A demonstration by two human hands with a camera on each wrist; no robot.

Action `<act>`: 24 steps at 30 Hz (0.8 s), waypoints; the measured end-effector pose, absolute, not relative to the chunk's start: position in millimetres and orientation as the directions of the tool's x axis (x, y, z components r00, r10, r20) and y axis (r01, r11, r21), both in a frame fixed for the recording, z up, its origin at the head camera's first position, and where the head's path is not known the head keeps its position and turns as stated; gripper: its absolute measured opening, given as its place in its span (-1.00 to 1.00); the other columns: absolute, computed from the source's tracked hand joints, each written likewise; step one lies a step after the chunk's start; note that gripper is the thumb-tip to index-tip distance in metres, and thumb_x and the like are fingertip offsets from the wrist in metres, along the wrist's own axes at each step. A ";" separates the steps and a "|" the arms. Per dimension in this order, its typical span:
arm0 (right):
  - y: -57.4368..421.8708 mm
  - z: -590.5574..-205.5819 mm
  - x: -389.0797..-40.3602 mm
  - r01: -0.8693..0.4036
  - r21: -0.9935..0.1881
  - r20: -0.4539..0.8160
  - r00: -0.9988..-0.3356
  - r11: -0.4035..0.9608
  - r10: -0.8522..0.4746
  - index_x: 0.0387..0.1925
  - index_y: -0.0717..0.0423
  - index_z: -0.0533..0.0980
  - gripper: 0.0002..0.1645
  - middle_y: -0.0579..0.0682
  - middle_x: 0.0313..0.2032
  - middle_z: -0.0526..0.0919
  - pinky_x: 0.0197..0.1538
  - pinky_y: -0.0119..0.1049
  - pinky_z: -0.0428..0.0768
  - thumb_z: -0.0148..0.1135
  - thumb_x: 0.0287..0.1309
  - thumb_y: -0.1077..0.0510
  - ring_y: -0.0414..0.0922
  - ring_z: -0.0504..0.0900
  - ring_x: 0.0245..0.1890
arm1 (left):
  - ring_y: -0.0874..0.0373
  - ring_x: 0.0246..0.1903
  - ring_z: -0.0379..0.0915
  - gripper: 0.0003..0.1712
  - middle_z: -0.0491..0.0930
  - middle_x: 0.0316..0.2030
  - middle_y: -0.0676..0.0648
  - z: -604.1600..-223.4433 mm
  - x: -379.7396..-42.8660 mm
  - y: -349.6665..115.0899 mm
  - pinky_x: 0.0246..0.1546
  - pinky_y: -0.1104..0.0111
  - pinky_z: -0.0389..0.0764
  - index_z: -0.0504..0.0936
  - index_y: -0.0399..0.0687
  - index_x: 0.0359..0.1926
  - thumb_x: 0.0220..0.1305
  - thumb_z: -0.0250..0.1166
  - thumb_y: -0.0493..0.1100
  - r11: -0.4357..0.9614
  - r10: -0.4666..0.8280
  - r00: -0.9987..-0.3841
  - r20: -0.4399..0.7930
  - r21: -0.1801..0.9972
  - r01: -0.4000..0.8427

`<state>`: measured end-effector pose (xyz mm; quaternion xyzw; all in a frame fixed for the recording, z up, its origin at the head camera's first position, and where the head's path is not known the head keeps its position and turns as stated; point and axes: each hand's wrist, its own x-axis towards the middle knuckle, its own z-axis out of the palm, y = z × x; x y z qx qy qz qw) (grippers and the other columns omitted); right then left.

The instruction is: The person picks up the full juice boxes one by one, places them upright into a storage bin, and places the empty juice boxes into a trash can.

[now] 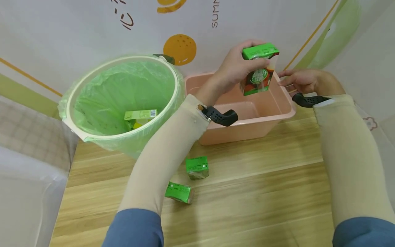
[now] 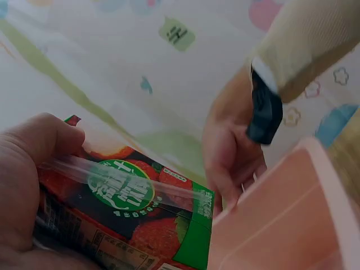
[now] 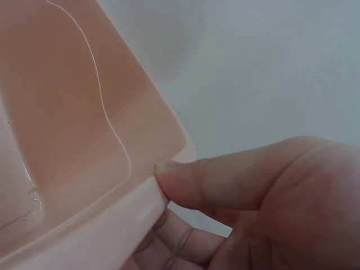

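Note:
A juice carton [image 1: 260, 73] with a green top and dark fruit-printed sides is gripped by my left hand [image 1: 239, 65] above the pink plastic bin [image 1: 240, 132]. In the left wrist view my thumb lies along the printed carton [image 2: 129, 191], which has a clear strip across its front. At the bin's right end, my right hand [image 1: 303, 80] pinches the rim, thumb on top and fingers beneath, as the right wrist view shows on the rim [image 3: 143, 197]. Two more green-topped cartons stand on the table, one carton [image 1: 197, 168] near the bin and another carton [image 1: 179, 192] nearer me.
Left of the bin stands a round bucket [image 1: 123, 137] lined with a green plastic bag [image 1: 98, 99]; a light green box [image 1: 140, 115] and something yellow lie inside it. The wooden table [image 1: 262, 192] meets a printed curtain [image 1: 129, 37] at the back.

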<state>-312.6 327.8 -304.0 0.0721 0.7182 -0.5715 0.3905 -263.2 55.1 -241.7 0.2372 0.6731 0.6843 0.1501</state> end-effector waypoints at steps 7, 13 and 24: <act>327.8 -302.0 -312.6 0.569 -0.757 -0.653 -0.676 0.321 -0.340 0.13 -0.14 0.13 -0.58 -0.11 -0.27 0.62 -0.24 -0.21 0.63 0.00 0.35 0.21 -0.16 0.63 -0.29 | 0.14 -0.16 0.48 -0.46 0.50 -0.08 -0.01 -256.3 -290.2 49.6 -0.21 0.38 0.57 0.47 0.02 0.16 0.14 0.33 -0.28 0.015 0.517 -0.852 0.079 0.995 0.101; 327.4 -300.4 -312.3 0.556 -0.763 -0.645 -0.683 0.328 -0.343 0.13 -0.11 0.13 -0.58 -0.10 -0.27 0.61 -0.25 -0.21 0.64 0.00 0.34 0.22 -0.16 0.63 -0.30 | 0.17 -0.15 0.45 -0.47 0.49 -0.07 0.03 -274.2 -307.5 46.3 -0.21 0.41 0.55 0.51 0.04 0.12 0.10 0.37 -0.24 0.116 0.450 -0.893 0.016 0.990 0.076; 330.7 -298.2 -308.7 0.545 -0.760 -0.647 -0.680 0.352 -0.345 0.15 -0.13 0.12 -0.56 -0.13 -0.25 0.61 -0.21 -0.20 0.62 0.00 0.34 0.22 -0.16 0.64 -0.27 | 0.24 -0.09 0.37 -0.40 0.49 0.05 0.05 -309.0 -320.5 54.2 -0.19 0.52 0.49 0.55 0.05 0.14 0.01 0.45 -0.24 0.330 0.383 -0.923 -0.035 0.939 0.101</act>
